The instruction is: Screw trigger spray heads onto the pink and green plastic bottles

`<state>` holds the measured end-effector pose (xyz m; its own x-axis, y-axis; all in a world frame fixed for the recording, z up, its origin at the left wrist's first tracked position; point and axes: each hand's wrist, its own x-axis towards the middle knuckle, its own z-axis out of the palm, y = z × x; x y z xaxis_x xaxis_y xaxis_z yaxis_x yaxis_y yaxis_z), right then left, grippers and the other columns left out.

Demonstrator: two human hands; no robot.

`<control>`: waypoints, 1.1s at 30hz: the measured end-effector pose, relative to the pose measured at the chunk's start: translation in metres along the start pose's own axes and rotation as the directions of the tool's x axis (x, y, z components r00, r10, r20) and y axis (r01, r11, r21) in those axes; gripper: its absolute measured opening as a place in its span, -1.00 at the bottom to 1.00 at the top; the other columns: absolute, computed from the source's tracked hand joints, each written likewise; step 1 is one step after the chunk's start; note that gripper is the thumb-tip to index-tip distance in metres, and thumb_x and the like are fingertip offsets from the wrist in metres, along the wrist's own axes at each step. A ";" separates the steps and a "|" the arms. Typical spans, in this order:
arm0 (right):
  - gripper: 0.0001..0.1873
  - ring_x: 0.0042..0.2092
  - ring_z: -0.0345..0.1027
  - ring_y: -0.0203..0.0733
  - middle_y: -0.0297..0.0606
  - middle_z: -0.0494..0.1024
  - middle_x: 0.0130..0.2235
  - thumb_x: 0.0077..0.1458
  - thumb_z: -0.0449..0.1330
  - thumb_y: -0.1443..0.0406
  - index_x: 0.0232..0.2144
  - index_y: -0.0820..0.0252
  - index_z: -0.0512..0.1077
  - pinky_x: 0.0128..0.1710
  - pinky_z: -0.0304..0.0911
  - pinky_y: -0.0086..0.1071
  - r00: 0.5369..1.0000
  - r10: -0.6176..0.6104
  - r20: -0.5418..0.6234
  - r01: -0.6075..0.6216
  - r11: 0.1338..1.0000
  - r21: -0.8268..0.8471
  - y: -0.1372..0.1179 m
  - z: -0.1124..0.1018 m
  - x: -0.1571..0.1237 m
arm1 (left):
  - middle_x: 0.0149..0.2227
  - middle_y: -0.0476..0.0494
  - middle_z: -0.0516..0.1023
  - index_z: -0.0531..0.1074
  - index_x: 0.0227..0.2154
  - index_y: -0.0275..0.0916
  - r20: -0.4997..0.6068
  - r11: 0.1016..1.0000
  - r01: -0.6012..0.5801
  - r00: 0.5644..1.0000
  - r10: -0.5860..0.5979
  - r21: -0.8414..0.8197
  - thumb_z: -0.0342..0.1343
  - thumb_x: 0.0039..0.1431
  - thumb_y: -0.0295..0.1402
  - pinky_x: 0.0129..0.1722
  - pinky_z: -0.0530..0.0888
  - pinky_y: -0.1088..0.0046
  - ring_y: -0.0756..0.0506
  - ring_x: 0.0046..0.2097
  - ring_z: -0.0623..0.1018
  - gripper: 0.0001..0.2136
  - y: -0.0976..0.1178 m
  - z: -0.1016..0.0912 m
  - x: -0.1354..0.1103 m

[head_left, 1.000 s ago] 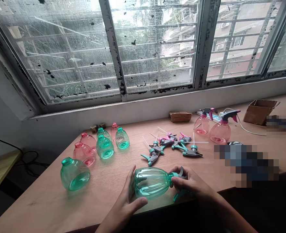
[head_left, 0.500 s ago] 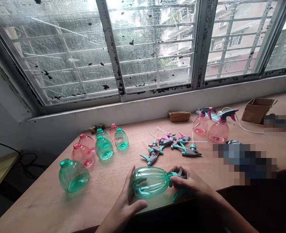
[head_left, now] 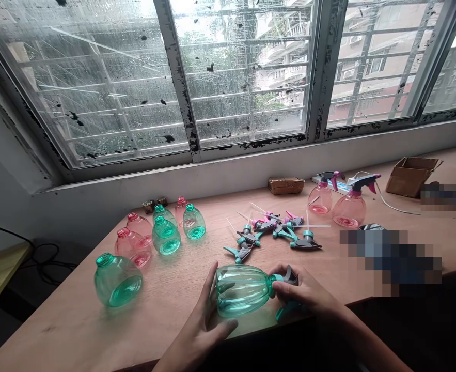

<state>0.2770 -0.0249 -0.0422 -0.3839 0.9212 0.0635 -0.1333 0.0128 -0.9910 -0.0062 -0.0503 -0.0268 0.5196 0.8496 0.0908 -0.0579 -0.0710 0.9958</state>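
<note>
A clear green spray bottle lies on its side in the air near the table's front edge, its base toward the left. My right hand grips the grey and teal trigger sprayer at the bottle's neck, thumb and fingers closed round the collar; the teal trigger hangs below. At the base my left hand is open, with index finger and thumb spread apart and the palm against or close to the bottle. Some of its fingers are hidden behind the bottle.
Several loose trigger sprayers lie mid-table. Green bottles and pink bottles without tops stand left. Two pink bottles with sprayers stand right, near a blurred object, a cardboard box and a brown packet.
The green bottle has turned slightly about its long axis, its ribs and reflections shifting. My left hand has moved a little to the right. My right hand keeps its grip.
</note>
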 end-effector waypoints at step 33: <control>-0.57 -0.46 0.28 -0.31 -0.38 0.51 -0.47 0.05 0.38 0.04 -0.23 0.25 0.44 -0.44 0.15 -0.45 1.000 0.015 -0.005 -0.015 1.000 0.002 -0.002 0.000 -0.001 | 0.43 -0.10 0.03 -0.21 0.42 0.00 -0.082 0.995 0.056 0.995 -0.050 0.077 0.24 0.26 -0.17 0.40 0.07 0.14 -0.27 0.43 0.00 -0.15 0.004 -0.003 0.000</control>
<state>0.2772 -0.0261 -0.0406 -0.3812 0.9232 0.0485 -0.1300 -0.0016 -0.9915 -0.0090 -0.0489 -0.0229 0.4501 0.8921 0.0397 0.0375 -0.0632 0.9973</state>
